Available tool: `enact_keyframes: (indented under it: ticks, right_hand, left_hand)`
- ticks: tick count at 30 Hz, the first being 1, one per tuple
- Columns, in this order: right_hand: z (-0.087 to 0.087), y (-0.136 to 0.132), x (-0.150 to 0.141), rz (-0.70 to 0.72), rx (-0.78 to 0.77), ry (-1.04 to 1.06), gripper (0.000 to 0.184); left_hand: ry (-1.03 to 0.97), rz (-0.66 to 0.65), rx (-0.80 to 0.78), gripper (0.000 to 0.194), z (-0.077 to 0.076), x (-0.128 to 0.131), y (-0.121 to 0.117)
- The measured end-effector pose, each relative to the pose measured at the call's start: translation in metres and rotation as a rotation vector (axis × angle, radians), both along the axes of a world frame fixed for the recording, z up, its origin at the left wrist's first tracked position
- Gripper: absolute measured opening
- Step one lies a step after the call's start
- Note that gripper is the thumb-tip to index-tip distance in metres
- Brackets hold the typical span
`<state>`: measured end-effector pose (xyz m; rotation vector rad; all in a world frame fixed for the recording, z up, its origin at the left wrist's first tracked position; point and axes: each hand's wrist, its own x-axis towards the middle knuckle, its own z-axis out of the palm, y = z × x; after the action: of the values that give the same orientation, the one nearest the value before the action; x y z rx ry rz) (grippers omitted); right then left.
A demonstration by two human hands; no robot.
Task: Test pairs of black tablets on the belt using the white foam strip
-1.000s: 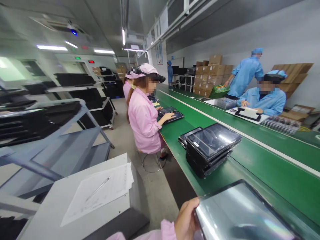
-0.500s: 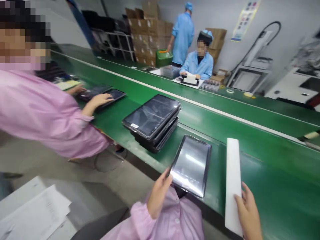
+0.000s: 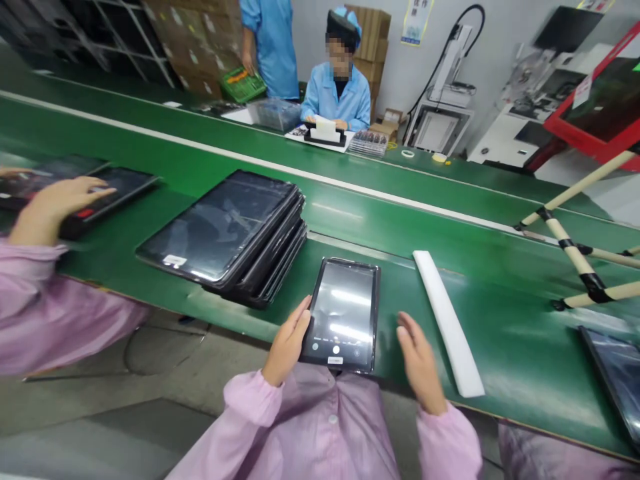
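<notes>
Black tablet (image 3: 344, 307), L hand (image 3: 287, 343) fingers grasping edge; R hand (image 3: 420, 360) fingers free, nr strip (image 3: 447, 321)

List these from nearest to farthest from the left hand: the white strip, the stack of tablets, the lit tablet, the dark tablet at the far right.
From the left hand:
1. Lit tablet, in its grip, at the left edge.
2. Stack of tablets, to the left.
3. White strip, beyond the right hand.
4. Dark tablet, far right.
</notes>
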<state>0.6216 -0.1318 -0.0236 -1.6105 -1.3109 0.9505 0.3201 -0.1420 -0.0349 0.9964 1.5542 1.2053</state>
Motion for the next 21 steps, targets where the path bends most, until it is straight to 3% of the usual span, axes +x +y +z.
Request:
enact_keyframes:
  ticks: [3, 6, 9, 16, 18, 21]
  right_hand:
    - [-0.016, -0.004, -0.063, -0.002, -0.08, 0.286, 0.066]
    - [-0.022, -0.003, -0.081, -0.098, -0.053, 0.438, 0.065]
    - [-0.017, -0.009, -0.053, -0.217, -0.098, 0.489, 0.064]
    - [0.009, -0.03, 0.067, -0.367, -0.22, 0.512, 0.071]
    - [0.011, -0.03, 0.084, -0.379, -0.237, 0.514, 0.075]
    - [0.008, -0.022, 0.092, -0.39, -0.223, 0.435, 0.079]
  left_hand:
    - [0.055, -0.022, -0.018, 0.067, 0.004, 0.003, -0.005]
    - [0.125, -0.068, 0.003, 0.068, 0.009, 0.012, -0.009]
    - [0.161, -0.143, 0.036, 0.066, 0.016, 0.035, -0.012]
    - [0.146, -0.487, 0.202, 0.056, 0.039, 0.11, 0.0]
    - [0.189, -0.546, 0.249, 0.052, 0.04, 0.116, 0.005]
    - [0.334, -0.614, 0.315, 0.054, 0.033, 0.099, 0.006]
